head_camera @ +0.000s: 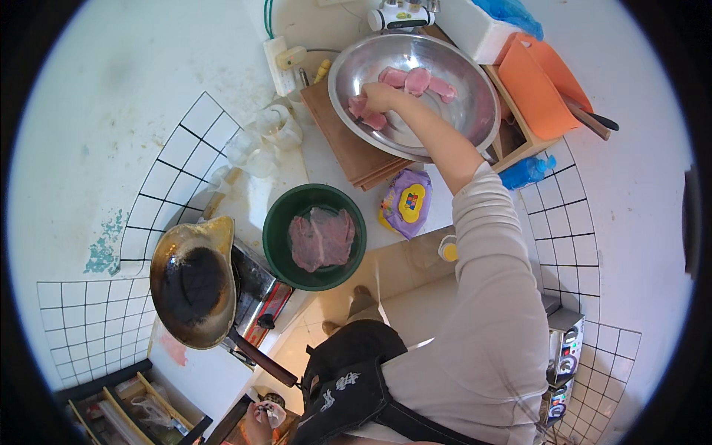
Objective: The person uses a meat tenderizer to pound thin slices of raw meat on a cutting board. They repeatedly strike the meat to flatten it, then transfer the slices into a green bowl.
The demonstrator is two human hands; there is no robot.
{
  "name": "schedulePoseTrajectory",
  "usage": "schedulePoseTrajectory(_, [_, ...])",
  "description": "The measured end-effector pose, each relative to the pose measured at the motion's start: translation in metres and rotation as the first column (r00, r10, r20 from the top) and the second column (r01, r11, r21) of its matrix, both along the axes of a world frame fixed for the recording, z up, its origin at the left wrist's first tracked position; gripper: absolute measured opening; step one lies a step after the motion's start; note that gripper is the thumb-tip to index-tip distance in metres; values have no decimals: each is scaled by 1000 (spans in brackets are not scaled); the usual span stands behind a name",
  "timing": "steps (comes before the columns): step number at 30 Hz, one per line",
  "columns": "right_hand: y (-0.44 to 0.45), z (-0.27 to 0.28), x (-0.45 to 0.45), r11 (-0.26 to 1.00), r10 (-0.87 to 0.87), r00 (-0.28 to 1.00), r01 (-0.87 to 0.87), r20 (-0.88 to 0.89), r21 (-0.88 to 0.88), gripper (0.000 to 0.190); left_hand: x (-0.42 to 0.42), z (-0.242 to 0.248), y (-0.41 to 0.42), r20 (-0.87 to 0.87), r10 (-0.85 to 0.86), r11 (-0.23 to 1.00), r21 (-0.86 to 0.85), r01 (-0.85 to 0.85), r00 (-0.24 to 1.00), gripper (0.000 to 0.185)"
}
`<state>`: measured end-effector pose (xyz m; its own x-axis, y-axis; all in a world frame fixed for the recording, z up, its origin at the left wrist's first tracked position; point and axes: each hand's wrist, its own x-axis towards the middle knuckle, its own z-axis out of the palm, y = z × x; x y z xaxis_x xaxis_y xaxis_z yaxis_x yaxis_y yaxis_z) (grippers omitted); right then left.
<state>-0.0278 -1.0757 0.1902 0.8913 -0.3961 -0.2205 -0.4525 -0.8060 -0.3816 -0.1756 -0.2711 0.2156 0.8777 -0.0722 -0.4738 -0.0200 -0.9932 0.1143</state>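
Observation:
My right hand [378,98] reaches into a large stainless steel basin [486,111], its fingers closed on a slice of raw pink meat [357,105] near the left wall. Another slice [375,120] lies just below the fingers; several more [417,82] rest along the far side. At the bottom edge, what appears to be my left hand [258,425] holds a small pale item [273,414] with dark specks, partly cut off by the picture's rim. A green round tub [268,239] nearer my body holds a large flat piece of raw meat [321,239].
A blackened wok [192,289] sits tilted on a gas stove at left. Brown boards [334,133] lie under the basin's left side. A purple wipes pack [409,203] is near the counter edge. An orange holder [534,83] with handles sticking out and a blue bottle [523,172] stand right.

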Motion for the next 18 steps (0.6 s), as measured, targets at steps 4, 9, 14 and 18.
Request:
schedulePoseTrajectory(4, [-13,-10,-11,1000,20,991,-22,129,15,40,3,-14,9,-13,34,994,-105,-35,999,43])
schedulePoseTrajectory(9, [-35,-1,-40,947,-312,833,237,456,215,32,-11,-31,26,-15,77,964,-256,-78,997,43])
schedulePoseTrajectory(14, [-75,-19,-100,792,-471,808,564,353,-235,30,-3,-26,15,-13,24,977,-211,-26,1000,42])
schedulePoseTrajectory(18, [-29,23,-92,805,-534,687,591,492,48,29,4,-10,23,83,22,949,-317,6,996,40])
